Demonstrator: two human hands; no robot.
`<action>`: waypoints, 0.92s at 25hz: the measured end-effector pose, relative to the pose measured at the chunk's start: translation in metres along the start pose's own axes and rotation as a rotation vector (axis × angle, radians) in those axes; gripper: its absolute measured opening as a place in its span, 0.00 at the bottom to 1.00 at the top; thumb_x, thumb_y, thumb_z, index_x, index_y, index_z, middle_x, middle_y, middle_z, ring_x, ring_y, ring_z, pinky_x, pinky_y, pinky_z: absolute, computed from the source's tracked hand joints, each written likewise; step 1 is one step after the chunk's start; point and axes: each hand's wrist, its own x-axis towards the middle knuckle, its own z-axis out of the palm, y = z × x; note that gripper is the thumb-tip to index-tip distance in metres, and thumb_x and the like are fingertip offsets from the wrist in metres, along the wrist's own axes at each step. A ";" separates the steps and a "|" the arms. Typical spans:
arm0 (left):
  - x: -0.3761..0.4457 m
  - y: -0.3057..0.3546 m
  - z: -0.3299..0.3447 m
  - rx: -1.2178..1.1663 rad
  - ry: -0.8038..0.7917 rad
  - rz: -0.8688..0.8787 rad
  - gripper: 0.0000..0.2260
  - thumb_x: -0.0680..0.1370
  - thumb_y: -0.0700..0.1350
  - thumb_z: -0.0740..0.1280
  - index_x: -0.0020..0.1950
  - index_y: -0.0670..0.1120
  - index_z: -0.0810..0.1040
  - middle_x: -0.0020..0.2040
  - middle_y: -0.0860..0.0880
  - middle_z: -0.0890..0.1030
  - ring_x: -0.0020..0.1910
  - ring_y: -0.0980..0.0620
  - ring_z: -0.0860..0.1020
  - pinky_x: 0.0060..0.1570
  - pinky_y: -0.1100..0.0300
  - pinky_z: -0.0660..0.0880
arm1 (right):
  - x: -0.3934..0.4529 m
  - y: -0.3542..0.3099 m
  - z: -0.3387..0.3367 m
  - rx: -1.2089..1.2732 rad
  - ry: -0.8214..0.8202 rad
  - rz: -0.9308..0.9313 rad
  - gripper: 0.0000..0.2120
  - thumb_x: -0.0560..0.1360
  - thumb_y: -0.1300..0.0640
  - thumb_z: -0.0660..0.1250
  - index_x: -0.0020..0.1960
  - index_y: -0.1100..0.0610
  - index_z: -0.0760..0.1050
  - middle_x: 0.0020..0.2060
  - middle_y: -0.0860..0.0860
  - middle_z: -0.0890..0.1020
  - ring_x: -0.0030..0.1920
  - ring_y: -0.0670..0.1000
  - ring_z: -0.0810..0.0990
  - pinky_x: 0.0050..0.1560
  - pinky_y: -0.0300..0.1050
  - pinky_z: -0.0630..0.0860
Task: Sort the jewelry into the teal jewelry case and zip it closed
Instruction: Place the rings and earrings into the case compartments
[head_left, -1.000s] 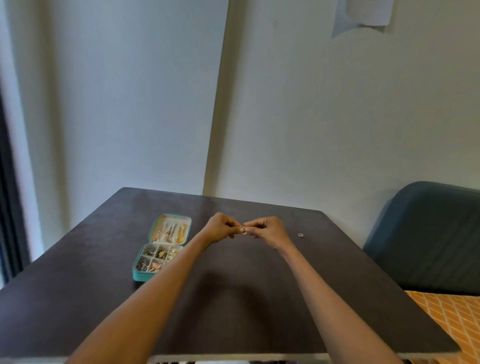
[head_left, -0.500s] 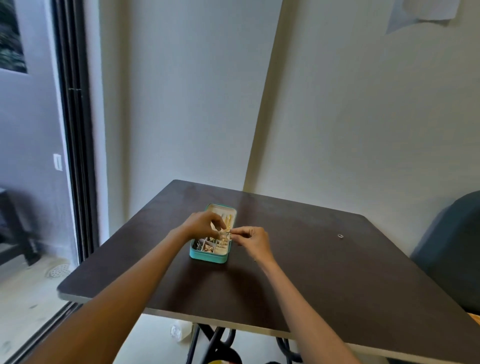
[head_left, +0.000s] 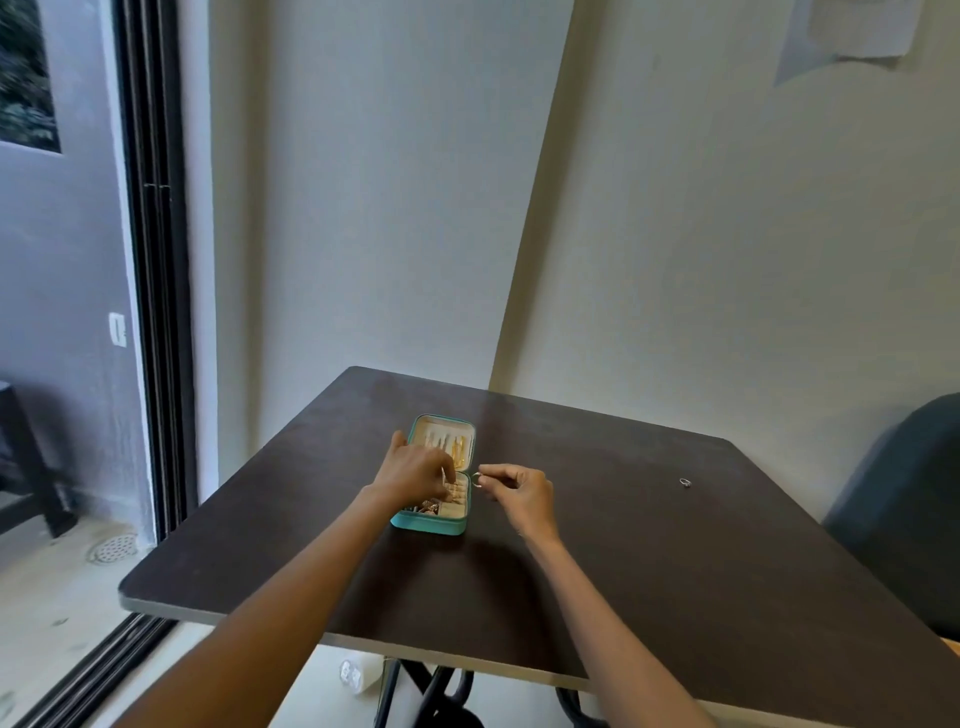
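I reached my left hand (head_left: 415, 467), pinching something small, into the teal case (head_left: 434, 524); my right hand (head_left: 519, 491) pinched a ring (head_left: 476, 479) beside it, to be slotted next.

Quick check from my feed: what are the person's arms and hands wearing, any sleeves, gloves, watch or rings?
Both forearms are bare up to the frame edge, no sleeves showing. The left hand and right hand have no gloves, and no watch or bracelet shows at either wrist. Rings on the fingers are too small to tell.

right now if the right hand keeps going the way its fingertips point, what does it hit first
The right hand pinches a small ring and points left toward the open teal jewelry case. Its near right edge would likely be met first, though the hand may be above the rim; depth is unclear.
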 end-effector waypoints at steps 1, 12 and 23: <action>0.001 0.001 0.003 -0.008 0.011 -0.008 0.11 0.74 0.53 0.67 0.55 0.54 0.80 0.58 0.53 0.80 0.57 0.54 0.76 0.58 0.53 0.59 | 0.000 0.000 0.001 0.000 -0.009 -0.009 0.08 0.70 0.63 0.73 0.50 0.57 0.84 0.41 0.47 0.84 0.44 0.45 0.83 0.51 0.42 0.80; 0.007 0.006 -0.009 0.096 -0.050 0.059 0.13 0.73 0.57 0.68 0.52 0.52 0.82 0.51 0.52 0.82 0.52 0.52 0.76 0.58 0.53 0.58 | -0.004 0.009 0.005 -0.139 -0.154 -0.110 0.09 0.71 0.61 0.73 0.52 0.58 0.83 0.45 0.50 0.85 0.41 0.34 0.80 0.45 0.25 0.74; 0.000 0.005 -0.003 0.006 0.010 -0.011 0.12 0.74 0.54 0.68 0.54 0.52 0.82 0.54 0.52 0.82 0.52 0.53 0.77 0.56 0.56 0.60 | -0.002 0.004 0.001 -0.432 -0.255 -0.266 0.10 0.75 0.57 0.68 0.56 0.52 0.81 0.52 0.47 0.84 0.51 0.45 0.81 0.53 0.44 0.78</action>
